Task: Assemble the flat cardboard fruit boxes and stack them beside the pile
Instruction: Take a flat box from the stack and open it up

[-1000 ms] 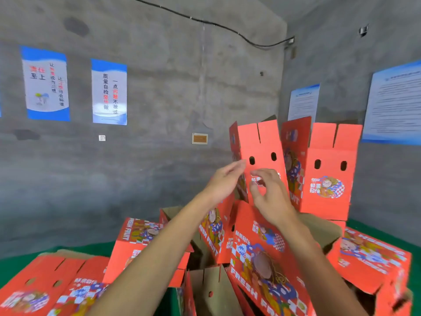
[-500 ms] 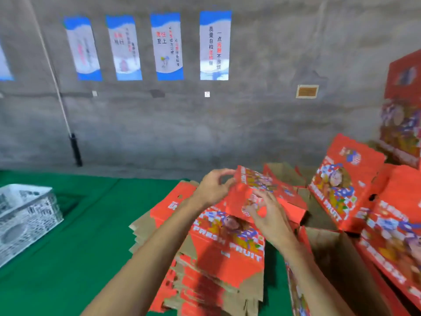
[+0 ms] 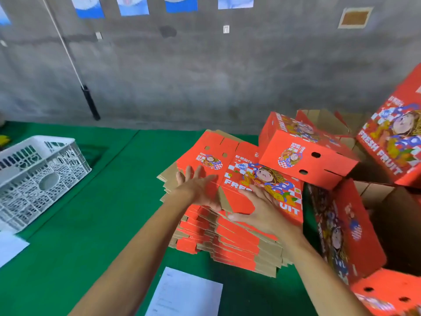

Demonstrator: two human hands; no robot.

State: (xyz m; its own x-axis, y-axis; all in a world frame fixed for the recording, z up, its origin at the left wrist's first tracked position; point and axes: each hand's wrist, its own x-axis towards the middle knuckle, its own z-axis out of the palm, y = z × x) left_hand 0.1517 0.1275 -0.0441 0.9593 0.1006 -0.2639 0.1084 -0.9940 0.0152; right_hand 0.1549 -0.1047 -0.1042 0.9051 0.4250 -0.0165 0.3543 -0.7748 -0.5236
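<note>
Posters (image 3: 133, 5) cut off along the top edge — text unreadable; right-hand assembled box (image 3: 397, 137) cropped, its print motion-blurred.

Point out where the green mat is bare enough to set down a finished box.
Bare green mat lies between the white crate and the flat stack, back to the wall. Right of the stack is crowded with assembled boxes; paper sheets take the near edge.

White plastic crate (image 3: 38, 176) sat on green floor mat (image 3: 91, 224). Paper sheet (image 3: 184, 295) lay nearer. Black-handled pole (image 3: 75, 67) leaned against concrete wall (image 3: 227, 76); posters (image 3: 180, 3) above.
</note>
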